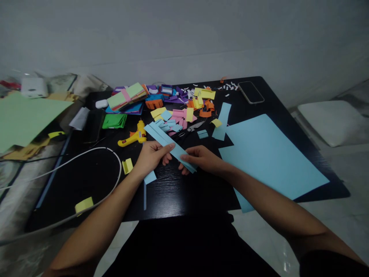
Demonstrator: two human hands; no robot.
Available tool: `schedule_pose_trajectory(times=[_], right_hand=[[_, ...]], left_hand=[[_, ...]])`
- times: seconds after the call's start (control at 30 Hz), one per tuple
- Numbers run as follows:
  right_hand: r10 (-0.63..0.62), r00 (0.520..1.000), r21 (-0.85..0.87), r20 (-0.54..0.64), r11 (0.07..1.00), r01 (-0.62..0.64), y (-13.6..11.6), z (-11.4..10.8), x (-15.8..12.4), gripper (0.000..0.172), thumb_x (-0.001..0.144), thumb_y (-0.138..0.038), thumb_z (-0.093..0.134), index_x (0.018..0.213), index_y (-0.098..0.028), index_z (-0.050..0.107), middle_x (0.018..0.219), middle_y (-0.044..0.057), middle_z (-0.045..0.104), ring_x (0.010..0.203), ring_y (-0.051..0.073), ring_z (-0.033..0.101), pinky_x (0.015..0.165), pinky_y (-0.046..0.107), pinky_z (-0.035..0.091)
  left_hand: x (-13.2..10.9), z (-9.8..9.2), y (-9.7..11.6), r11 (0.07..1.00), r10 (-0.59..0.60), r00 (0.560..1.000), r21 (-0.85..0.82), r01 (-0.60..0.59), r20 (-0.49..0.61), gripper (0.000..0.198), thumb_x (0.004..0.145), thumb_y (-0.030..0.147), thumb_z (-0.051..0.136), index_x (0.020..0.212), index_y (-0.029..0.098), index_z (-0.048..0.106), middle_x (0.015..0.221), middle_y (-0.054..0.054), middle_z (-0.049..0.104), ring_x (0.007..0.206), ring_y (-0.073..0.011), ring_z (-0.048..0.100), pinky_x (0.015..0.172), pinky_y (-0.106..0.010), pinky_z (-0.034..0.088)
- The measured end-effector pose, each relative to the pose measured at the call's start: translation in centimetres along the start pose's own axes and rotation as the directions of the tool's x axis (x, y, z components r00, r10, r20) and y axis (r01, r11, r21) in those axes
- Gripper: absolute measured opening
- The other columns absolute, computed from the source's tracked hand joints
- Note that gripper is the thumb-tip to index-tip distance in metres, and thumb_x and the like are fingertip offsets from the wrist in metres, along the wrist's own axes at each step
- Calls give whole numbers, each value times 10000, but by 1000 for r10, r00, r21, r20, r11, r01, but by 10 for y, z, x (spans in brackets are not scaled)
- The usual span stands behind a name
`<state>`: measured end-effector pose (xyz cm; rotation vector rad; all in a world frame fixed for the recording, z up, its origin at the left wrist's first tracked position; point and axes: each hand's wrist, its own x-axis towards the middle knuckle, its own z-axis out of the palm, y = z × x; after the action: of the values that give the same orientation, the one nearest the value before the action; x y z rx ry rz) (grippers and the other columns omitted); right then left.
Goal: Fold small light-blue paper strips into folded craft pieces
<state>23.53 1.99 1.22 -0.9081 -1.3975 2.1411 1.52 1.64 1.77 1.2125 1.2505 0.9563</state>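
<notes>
A long light-blue paper strip [170, 144], with lengthwise crease lines, slants between my two hands above the black table. My left hand [154, 156] pinches its middle with the thumb on top. Near the lower right end, my right hand [198, 158] grips the same strip, thumb above and fingers beneath. Under my left wrist lies another small blue paper piece [150, 177]. Beyond the strip are scissors [196, 126], partly covered by paper, and a yellow glue gun [135, 134]. Large light-blue sheets [271, 157] lie right of my right hand.
Folded paper pieces in pink [179, 114], orange and yellow crowd the table's back. A phone [250, 92] rests at the back right. A white cable [119, 165] loops across the left side. Stacked coloured paper [128, 97] and a green bundle [114, 121] sit back left.
</notes>
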Motion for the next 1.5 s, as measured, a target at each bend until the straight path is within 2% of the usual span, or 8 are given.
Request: schedule_pose_trajectory(times=[0.3, 0.47, 0.57, 0.73, 0.87, 1.03, 1.23, 1.5], right_hand=[[-5, 999, 17, 52, 1000, 4, 2, -5, 2, 385, 941, -501, 732, 898, -118, 734, 865, 94, 795, 739, 165, 767, 731, 308, 631], [-20, 1000, 45, -6, 999, 21, 5, -5, 4, 370, 902, -488, 785, 902, -126, 703, 864, 92, 798, 731, 168, 773, 710, 300, 641], [-33, 998, 21, -49, 999, 34, 6, -4, 5, 384, 892, -492, 794, 893, -122, 694, 854, 96, 798, 732, 174, 779, 705, 302, 645], [-43, 996, -31, -82, 999, 40, 8, -3, 6, 349, 908, -467, 780, 884, -130, 695, 865, 108, 803, 737, 180, 780, 726, 324, 653], [-52, 996, -26, -70, 998, 50, 10, -2, 7, 361, 899, -479, 782, 892, -130, 686, 857, 98, 800, 736, 178, 781, 717, 319, 652], [-91, 995, -27, -46, 996, 90, 10, -3, 5, 415, 892, -529, 776, 904, -126, 678, 870, 92, 803, 753, 174, 786, 718, 301, 646], [-75, 997, -26, -12, 997, 75, 10, -4, 5, 342, 920, -469, 763, 880, -142, 668, 872, 89, 801, 753, 168, 782, 721, 309, 638], [-60, 997, -42, 45, 997, 62, 8, -4, 4, 408, 907, -516, 768, 924, -116, 688, 918, 113, 810, 799, 182, 794, 755, 323, 646]], left_hand=[[5, -12, -2, 999, 47, 988, 26, -43, -148, 353, 823, 293, 772, 509, 157, 687, 444, -30, 620, 348, -83, 512, 371, -192, 410], [9, -18, -2, 996, 87, 971, 19, -85, -224, 335, 831, 286, 772, 531, 157, 697, 465, -26, 632, 366, -81, 520, 387, -192, 416], [9, -18, -4, 995, 101, 976, 1, -103, -194, 308, 836, 320, 776, 581, 155, 729, 515, -34, 672, 401, -86, 552, 425, -197, 454], [5, -7, -6, 1000, 12, 999, 3, -12, -34, 237, 726, 341, 852, 639, 141, 761, 587, -58, 727, 456, -120, 616, 458, -224, 503], [3, -3, -4, 1000, 16, 1000, -7, -16, -20, 239, 733, 343, 836, 633, 141, 756, 588, -55, 727, 468, -125, 621, 472, -232, 509], [12, -21, -1, 991, 117, 973, -40, -128, -199, 261, 770, 305, 804, 575, 151, 723, 561, -43, 704, 462, -115, 599, 498, -231, 499], [23, -44, 3, 962, 210, 871, -65, -265, -445, 271, 783, 267, 785, 560, 164, 672, 543, -17, 653, 491, -118, 586, 509, -230, 485], [24, -48, 4, 948, 245, 831, -56, -313, -500, 288, 803, 293, 769, 584, 163, 635, 521, 17, 595, 473, -95, 534, 503, -218, 467]])
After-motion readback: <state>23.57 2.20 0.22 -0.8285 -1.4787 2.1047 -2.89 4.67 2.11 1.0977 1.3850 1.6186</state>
